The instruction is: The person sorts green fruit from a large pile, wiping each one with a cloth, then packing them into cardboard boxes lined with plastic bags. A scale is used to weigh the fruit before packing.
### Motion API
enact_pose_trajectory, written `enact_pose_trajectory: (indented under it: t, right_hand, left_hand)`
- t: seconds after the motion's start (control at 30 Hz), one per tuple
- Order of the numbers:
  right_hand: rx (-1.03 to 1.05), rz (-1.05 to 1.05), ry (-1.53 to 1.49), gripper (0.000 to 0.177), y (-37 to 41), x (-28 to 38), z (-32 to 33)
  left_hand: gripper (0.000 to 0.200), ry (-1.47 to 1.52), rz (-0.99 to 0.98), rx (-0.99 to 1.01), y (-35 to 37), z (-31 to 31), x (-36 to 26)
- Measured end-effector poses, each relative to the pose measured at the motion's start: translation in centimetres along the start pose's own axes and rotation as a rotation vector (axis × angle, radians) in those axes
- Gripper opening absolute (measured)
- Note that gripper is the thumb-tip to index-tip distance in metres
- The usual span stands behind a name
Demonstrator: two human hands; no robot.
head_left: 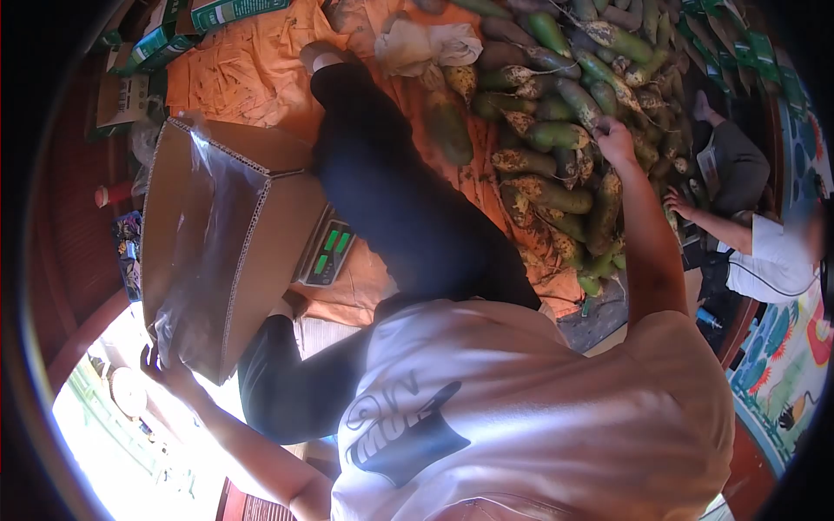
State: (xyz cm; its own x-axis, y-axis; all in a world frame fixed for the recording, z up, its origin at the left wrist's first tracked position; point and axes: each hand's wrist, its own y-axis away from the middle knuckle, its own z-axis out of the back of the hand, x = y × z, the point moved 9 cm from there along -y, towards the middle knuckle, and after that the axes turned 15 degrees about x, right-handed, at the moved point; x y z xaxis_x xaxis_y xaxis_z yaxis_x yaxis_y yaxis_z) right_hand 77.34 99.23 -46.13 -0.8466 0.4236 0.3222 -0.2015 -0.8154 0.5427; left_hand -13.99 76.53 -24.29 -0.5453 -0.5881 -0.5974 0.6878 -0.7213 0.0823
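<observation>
Radish [577, 102] touches our right hand [614, 141] at two o'clock. Our left hand [171, 373] is by a box [278, 230] at eight. We can't tell either grip.

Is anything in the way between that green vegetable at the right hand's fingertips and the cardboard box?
Yes: the person's own dark-trousered leg stretches across between the green vegetable and the cardboard box. Nothing visible separates the right hand from the vegetable.

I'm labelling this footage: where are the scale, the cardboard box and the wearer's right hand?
Scale [328, 252]: head view, on its lit display panel.
Cardboard box [271, 239]: head view, on its side wall.
Right hand [615, 141]: head view, on its back.
</observation>
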Motion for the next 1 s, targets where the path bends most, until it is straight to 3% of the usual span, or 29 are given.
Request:
enact_pose_trajectory:
  t: [0.07,0.17,0.33,0.4,0.53,0.6,0.67,0.77,0.87,0.97,1.0]
  right_hand:
    - [0.003,-0.031,-0.007,0.029,0.8,-1.1,-1.7]
    - [-0.03,0.083,-0.08,0.028,0.1,-1.4,-4.7]
    - [-0.234,0.488,-0.094,0.026,0.1,13.1,-6.1]
    - [-0.101,0.555,-0.088,0.029,-2.7,17.6,-8.8]
    - [0.016,0.535,0.192,0.054,-9.6,25.7,-12.3]
    - [-0.12,0.437,0.265,0.061,-14.0,27.7,-11.7]
    - [-0.257,0.243,0.324,0.06,-17.1,27.8,-11.0]
    - [0.083,0.039,0.312,0.054,-24.2,23.9,-14.0]
    - [0.003,0.169,0.345,0.046,-24.6,23.9,-12.2]
    - [-0.013,0.435,-0.505,0.046,-20.1,24.7,-6.3]
    - [0.096,0.533,-0.826,0.04,-18.8,24.8,-4.7]
  left_hand:
    - [0.043,-0.068,0.03,-0.036,-0.1,0.5,-0.4]
    - [0.043,-0.063,0.026,-0.031,0.1,1.0,-0.5]
    - [0.042,-0.152,-0.07,-0.005,-1.0,1.0,1.4]
    - [0.043,-0.046,-0.013,-0.002,-0.4,0.0,0.3]
    - [0.053,-0.113,0.089,-0.035,2.0,-1.5,-3.7]
    - [0.054,-0.185,0.104,-0.027,1.4,-1.0,-2.2]
    - [0.055,-0.242,0.062,0.009,0.7,0.4,1.2]
    - [0.056,-0.354,0.074,0.04,1.6,-0.3,-0.4]
    - [0.059,-0.343,0.047,0.066,1.5,0.6,2.0]
    - [0.062,-0.306,0.118,0.02,3.0,-0.5,-1.8]
    - [0.063,-0.344,0.097,0.026,2.9,0.1,-1.0]
